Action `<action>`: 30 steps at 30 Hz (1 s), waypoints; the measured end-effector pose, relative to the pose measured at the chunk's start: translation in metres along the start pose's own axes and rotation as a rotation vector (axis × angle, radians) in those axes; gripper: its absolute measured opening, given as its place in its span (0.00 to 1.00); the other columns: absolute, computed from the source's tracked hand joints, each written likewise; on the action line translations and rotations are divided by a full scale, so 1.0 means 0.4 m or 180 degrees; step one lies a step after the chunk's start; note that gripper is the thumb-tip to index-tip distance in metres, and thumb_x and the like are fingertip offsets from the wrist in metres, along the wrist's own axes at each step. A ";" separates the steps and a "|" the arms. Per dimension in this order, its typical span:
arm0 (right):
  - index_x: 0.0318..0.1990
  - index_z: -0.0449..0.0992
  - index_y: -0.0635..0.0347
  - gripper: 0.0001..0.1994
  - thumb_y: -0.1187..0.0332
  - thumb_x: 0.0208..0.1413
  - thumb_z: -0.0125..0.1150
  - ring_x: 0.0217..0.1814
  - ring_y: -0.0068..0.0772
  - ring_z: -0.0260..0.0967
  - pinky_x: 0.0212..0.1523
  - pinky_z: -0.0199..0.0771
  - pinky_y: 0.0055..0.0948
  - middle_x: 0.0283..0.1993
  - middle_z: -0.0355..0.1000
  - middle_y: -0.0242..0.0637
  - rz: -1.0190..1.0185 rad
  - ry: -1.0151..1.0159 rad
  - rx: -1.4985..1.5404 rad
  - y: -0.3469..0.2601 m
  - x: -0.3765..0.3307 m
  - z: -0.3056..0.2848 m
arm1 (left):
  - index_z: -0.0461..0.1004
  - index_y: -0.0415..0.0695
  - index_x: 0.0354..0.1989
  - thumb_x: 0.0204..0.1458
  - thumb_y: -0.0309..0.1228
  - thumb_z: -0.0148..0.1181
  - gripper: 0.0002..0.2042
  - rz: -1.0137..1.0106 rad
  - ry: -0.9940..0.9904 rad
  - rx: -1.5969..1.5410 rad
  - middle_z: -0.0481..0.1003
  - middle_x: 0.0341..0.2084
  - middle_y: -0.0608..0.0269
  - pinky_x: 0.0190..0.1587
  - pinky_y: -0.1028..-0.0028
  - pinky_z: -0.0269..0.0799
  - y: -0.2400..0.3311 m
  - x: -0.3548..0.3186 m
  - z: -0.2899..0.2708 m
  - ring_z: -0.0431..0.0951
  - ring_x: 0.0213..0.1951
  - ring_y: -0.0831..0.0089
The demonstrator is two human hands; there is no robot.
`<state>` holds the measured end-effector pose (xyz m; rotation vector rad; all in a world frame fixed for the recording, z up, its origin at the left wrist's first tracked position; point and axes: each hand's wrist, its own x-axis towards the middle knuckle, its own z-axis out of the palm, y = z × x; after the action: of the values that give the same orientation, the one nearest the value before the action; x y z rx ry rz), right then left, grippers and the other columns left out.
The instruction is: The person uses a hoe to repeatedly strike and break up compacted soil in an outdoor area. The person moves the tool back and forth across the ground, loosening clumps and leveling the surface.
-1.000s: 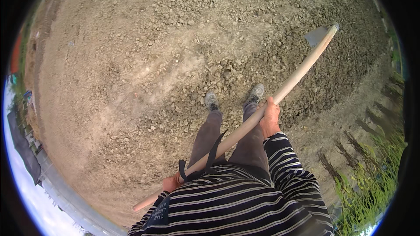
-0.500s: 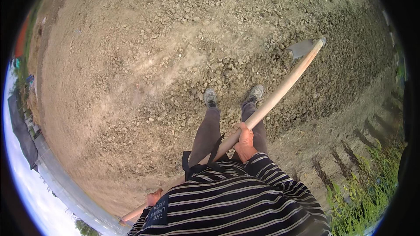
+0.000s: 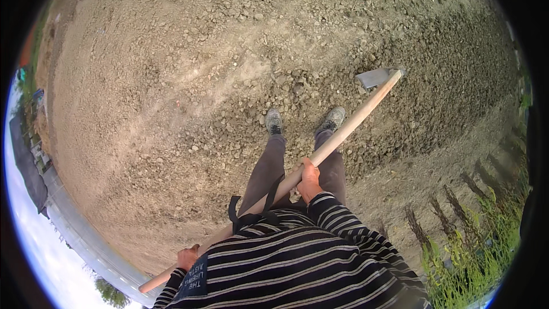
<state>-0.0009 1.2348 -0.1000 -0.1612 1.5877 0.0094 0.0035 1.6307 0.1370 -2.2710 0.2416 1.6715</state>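
The right hand [image 3: 309,178] is closing around a shaft ahead of the torso, its striped-sleeved forearm bending in from the lower right. The left hand [image 3: 187,257] is gripping low at the person's left side, elbow tucked close against the body.

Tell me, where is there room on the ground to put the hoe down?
Bare, smoother dirt lies to the left of the shoes, bordered by pebbles above. Ahead, around the hoe blade, the soil is cloddy and stony. On the right, plants crowd the edge. Both the left hand and right hand grip the handle.
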 end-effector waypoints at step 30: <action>0.23 0.61 0.56 0.07 0.72 0.38 0.55 0.16 0.28 0.55 0.20 0.61 0.30 0.16 0.57 0.31 -0.0157 -0.0073 0.0387 -0.140 0.025 -0.003 | 0.65 0.51 0.27 0.34 0.43 0.57 0.14 0.0364 0.0300 -0.0208 0.72 0.16 0.59 0.26 0.64 0.67 0.125 0.145 -0.096 0.73 0.22 0.59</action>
<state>0.0040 1.1781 -0.1044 -0.1048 1.5562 -0.1232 0.0401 1.5735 0.0847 -2.4297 0.3495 1.6514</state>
